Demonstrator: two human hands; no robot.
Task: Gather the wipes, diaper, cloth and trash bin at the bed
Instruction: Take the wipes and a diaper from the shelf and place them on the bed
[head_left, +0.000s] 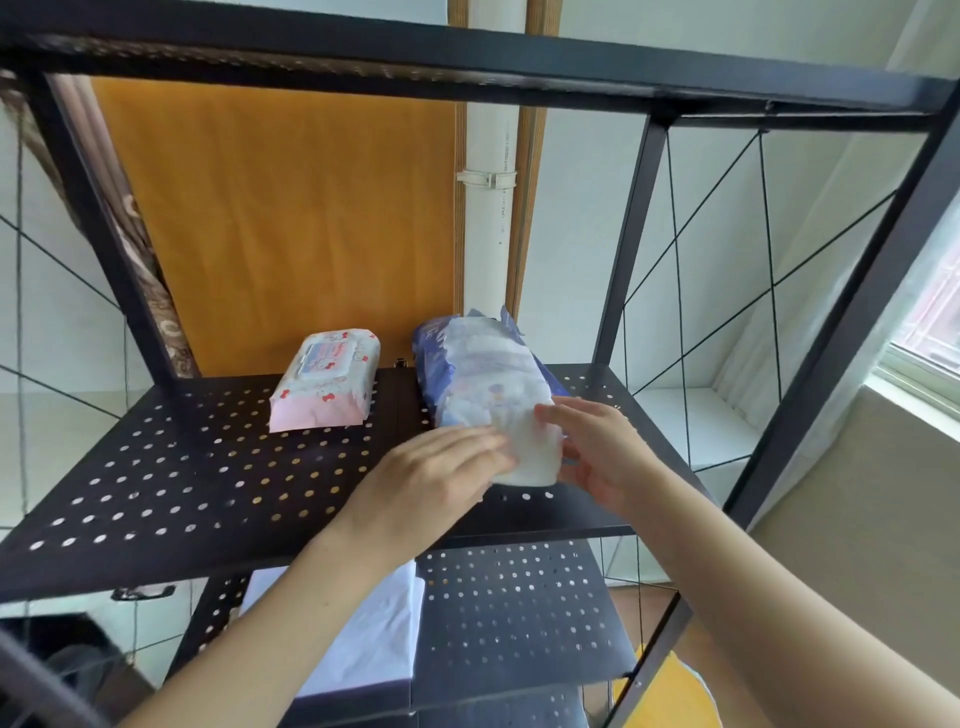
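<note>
From the head cam, you've got both hands on the front diaper (527, 452), the one sticking out of the open blue diaper pack (467, 364) on the perforated black shelf (156, 467). Your left hand (431, 483) lies flat with its fingers (478, 441) pressed to the diaper's left face, and your right hand (597, 447) pinches the other side, thumb on top, so it's squeezed between both hands. My guess is you're holding it that way to slide one diaper out without dragging the rest of the stack along.

The wipes pack (324, 379), pink and white with the flap lid facing up, sits just left of your left fingertips and a bit further back, untouched. The white folded cloth (379, 639) is on the lower shelf, directly under your left wrist. No trash bin or bed visible from here, so I'd say you're still early in the gathering.
</note>
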